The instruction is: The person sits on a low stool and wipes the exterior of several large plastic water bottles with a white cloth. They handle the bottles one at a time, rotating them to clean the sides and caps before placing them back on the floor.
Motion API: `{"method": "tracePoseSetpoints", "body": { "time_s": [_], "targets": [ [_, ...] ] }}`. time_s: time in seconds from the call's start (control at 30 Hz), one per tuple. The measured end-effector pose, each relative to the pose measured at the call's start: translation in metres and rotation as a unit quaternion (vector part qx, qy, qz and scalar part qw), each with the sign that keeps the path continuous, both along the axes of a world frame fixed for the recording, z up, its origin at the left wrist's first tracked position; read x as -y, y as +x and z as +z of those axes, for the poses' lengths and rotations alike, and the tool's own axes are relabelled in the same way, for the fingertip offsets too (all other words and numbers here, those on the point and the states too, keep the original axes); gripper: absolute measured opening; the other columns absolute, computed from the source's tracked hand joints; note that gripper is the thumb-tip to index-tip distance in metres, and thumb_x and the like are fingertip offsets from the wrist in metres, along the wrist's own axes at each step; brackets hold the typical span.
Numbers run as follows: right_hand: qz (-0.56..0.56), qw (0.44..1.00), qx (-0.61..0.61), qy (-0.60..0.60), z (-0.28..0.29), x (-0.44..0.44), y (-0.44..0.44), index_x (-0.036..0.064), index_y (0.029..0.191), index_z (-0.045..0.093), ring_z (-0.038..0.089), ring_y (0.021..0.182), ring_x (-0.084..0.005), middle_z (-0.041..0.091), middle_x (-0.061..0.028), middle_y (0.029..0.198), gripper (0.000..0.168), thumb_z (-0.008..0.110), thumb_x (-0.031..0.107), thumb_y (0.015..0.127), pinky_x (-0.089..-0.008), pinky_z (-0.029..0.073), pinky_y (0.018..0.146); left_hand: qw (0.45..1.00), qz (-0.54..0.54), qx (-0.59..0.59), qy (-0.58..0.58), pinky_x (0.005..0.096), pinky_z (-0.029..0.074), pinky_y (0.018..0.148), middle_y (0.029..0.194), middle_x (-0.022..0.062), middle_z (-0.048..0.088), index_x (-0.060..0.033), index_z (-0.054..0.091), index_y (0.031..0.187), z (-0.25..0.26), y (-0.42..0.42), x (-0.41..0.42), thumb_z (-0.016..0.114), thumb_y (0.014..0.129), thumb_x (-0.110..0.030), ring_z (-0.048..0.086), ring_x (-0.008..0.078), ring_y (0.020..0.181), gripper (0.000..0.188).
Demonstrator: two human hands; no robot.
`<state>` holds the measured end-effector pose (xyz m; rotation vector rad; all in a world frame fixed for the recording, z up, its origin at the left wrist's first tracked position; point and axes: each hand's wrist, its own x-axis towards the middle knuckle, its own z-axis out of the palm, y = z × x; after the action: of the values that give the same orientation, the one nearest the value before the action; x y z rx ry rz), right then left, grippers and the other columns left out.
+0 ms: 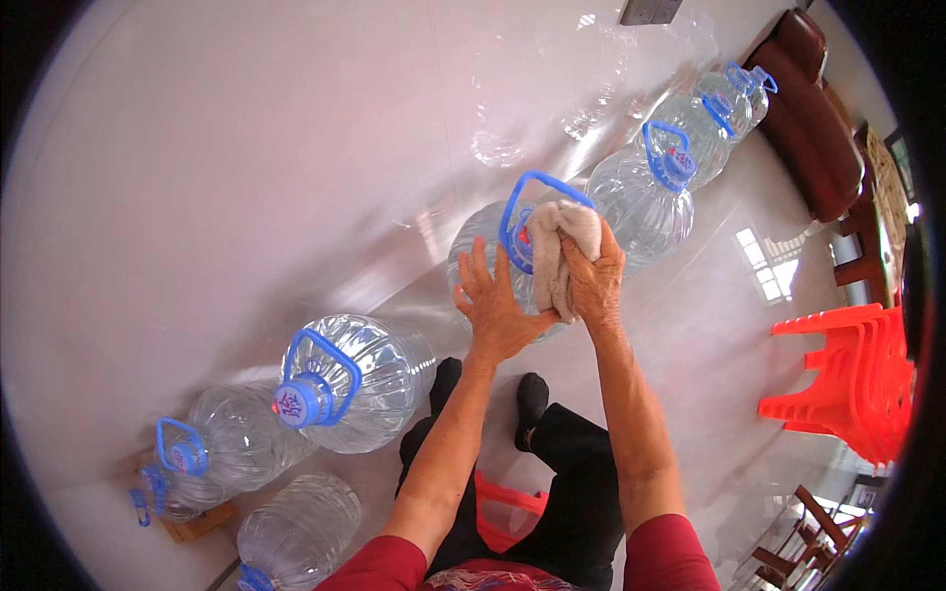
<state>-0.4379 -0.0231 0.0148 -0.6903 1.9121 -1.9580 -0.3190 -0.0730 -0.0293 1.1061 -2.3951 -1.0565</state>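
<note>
A large clear plastic water bottle (480, 225) with a blue cap and blue carrying handle stands before me, between my arms and the wall. My right hand (597, 277) grips a folded beige cloth (547, 255) against the bottle's top and near side, partly covering the cap. My left hand (497, 306) lies spread on the bottle's near side, its thumb at the cloth's lower edge. Close by on the left is another large bottle (384, 377) with its blue handle raised. To the right, one more bottle (639, 207) stands beside the one under my hands.
More bottles line the wall (259, 148) at far left (247, 443) and upper right (684, 122); one (303, 517) is at lower left. Stacked red plastic stools (850, 377) and a brown leather sofa (805, 125) are at right. A red plastic seat (510, 506) is beneath me.
</note>
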Motion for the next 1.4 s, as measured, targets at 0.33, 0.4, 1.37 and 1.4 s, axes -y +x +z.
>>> {"method": "tracePoseSetpoints", "body": {
  "time_s": [0.33,0.4,1.37,1.4],
  "targets": [
    [0.072,0.878,-0.449,0.151,0.022,-0.015,0.019,0.018,0.108,0.066,0.054,0.100,-0.0335,0.052,-0.0103,0.114,0.055,0.078,0.008,0.055,-0.0419,0.050,0.079,1.000,-0.010,-0.002,-0.026,0.0677,0.008,0.104,0.155,0.0182,0.001,-0.0121,0.017,0.151,-0.012,0.003,0.000,0.087,0.048,-0.058,-0.006,0.0438,0.143,0.133],
    [0.059,0.914,-0.386,0.110,0.011,-0.024,0.023,0.017,0.109,0.066,0.056,0.098,-0.0316,0.054,-0.0111,0.111,0.057,0.078,0.003,0.055,-0.0400,0.050,0.081,0.999,-0.014,-0.010,-0.043,0.0687,0.010,0.103,0.155,0.0191,0.003,-0.0120,0.020,0.151,-0.015,0.004,0.000,0.087,0.051,-0.055,-0.003,0.0433,0.143,0.128],
    [-0.192,0.925,-0.299,0.136,-0.079,-0.054,0.084,0.012,0.109,0.065,0.054,0.090,-0.0350,0.056,-0.0171,0.103,0.042,0.070,0.006,0.067,-0.0436,0.044,0.076,0.973,-0.018,-0.230,0.027,0.0468,0.011,0.112,0.136,0.0139,0.046,-0.0052,0.029,0.145,-0.011,-0.024,0.022,0.071,0.081,-0.033,0.036,0.0279,0.130,0.081],
    [-0.200,0.926,-0.287,0.143,-0.077,-0.052,0.077,0.013,0.110,0.065,0.053,0.091,-0.0356,0.056,-0.0164,0.102,0.044,0.068,0.004,0.067,-0.0437,0.044,0.077,0.974,-0.016,-0.227,0.013,0.0466,0.013,0.111,0.136,0.0140,0.047,-0.0049,0.030,0.144,-0.014,-0.025,0.021,0.072,0.082,-0.033,0.037,0.0285,0.129,0.080]
  ]
}}
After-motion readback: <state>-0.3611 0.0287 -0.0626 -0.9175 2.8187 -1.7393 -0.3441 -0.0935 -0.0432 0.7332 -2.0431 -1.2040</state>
